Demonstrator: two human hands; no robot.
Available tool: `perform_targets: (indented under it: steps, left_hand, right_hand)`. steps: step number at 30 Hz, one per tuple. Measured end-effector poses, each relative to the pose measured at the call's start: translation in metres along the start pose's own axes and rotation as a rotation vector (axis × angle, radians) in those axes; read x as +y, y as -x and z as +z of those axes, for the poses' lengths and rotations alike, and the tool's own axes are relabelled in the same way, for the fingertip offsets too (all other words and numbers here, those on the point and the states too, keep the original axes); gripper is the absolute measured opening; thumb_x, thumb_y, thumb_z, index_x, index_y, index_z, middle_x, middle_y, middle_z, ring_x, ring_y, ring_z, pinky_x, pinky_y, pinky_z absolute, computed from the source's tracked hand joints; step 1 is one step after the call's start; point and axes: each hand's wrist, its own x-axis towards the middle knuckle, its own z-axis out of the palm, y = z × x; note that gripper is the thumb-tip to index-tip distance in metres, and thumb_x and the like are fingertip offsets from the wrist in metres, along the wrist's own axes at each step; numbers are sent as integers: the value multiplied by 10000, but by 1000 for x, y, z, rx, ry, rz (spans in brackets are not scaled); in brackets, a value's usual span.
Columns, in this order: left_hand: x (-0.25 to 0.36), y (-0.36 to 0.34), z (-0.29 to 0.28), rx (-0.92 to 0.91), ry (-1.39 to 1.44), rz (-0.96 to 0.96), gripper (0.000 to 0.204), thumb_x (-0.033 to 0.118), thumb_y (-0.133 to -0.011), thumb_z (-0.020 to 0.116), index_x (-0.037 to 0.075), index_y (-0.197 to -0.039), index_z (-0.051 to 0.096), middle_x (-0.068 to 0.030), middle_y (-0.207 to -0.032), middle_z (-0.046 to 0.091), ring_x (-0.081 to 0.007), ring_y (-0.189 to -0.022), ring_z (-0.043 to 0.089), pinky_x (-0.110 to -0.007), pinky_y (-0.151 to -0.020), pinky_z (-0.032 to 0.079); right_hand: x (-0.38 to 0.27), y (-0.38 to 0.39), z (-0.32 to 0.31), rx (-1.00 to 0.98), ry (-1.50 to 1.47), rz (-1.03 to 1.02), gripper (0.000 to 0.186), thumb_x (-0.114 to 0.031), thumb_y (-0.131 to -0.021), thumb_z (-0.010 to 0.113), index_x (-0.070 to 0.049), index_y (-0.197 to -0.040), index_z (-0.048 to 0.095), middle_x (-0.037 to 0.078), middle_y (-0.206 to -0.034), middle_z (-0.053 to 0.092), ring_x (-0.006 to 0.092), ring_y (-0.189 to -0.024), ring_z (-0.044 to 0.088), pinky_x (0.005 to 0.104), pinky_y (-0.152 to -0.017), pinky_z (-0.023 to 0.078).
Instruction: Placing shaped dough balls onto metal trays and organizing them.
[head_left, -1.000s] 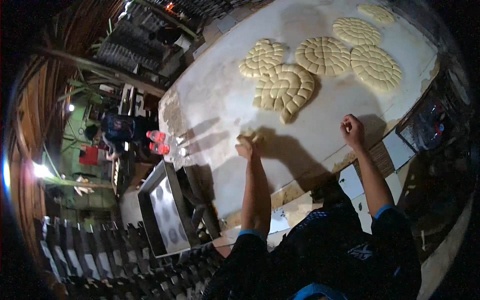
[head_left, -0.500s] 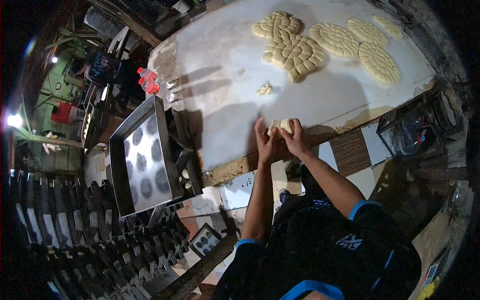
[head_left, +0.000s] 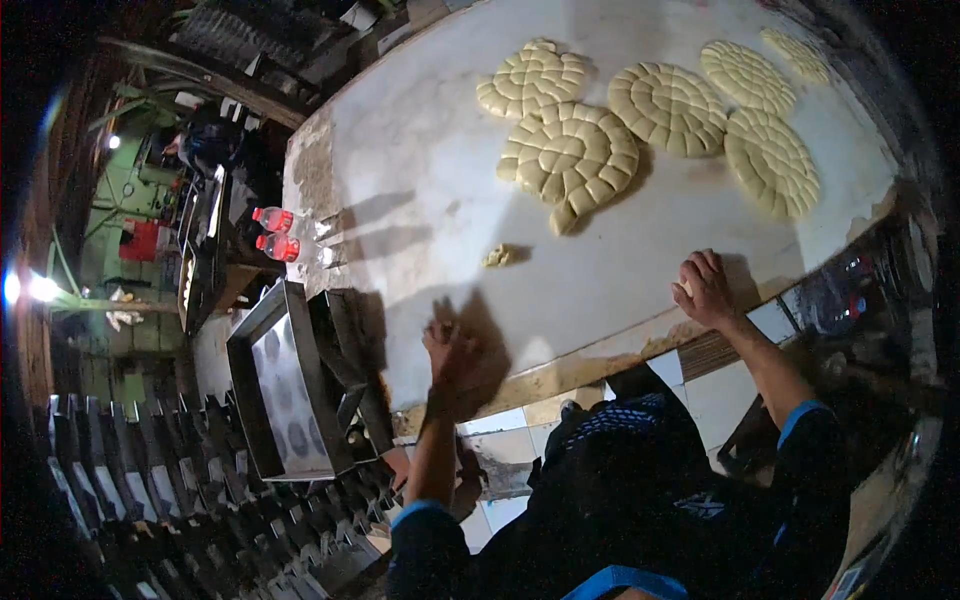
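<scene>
My left hand [head_left: 450, 352] rests on the table near its front edge, fingers curled down toward the surface. Shadow hides whatever lies under that palm. Well to the right, my right hand [head_left: 706, 290] is cupped on the tabletop around a pale piece of dough [head_left: 684, 287], a bit of which shows beside the thumb. Between and beyond the hands lies a small dough scrap [head_left: 498, 256]. Farther back are coiled rounds of dough cut into segments: a near one [head_left: 570, 155] with a loose tail end, and a wide one [head_left: 667, 108] beside it.
The white worktable [head_left: 400, 130] has a worn front edge. Two red-capped bottles [head_left: 278, 246] stand at its left side. A deep metal baking tray [head_left: 285, 390] sits left of the table, above rows of dark metal tins [head_left: 140, 470]. Another person [head_left: 212, 145] is at the far left.
My hands were together holding dough above the front edge; now they are wide apart on the tabletop, left hand to the left and right hand to the right. The view has shifted.
</scene>
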Motion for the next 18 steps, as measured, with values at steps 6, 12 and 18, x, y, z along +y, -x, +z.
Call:
perform_targets:
  steps: [6, 12, 18]
  left_hand:
    - [0, -55, 84, -81, -42, 193, 315, 244, -729, 782, 53, -859, 569, -117, -813, 582, -278, -750, 546, -368, -685, 447]
    - [4, 44, 54, -561, -916, 389, 489, 169, -720, 646, 53, -1185, 550, -166, -1186, 527, -392, -1176, 402, -445, -988, 383]
    - [25, -52, 42, 162, -627, 219, 162, 209, -737, 651, 125, -874, 632, -89, -901, 625, -317, -868, 563, -406, -812, 451]
  right_hand:
    - [-24, -83, 69, 128, -75, -4, 175, -133, -720, 590, -31, -790, 466, 155, -824, 463, 367, -802, 455, 476, -695, 362]
    - [3, 6, 46, -155, -140, -281, 159, -101, -750, 553, 10, -862, 530, 213, -938, 511, 431, -931, 496, 594, -975, 340]
    - [2, -106, 44, 23, -48, -24, 95, -54, -749, 523, -4, -797, 459, 206, -878, 442, 415, -889, 431, 558, -917, 341]
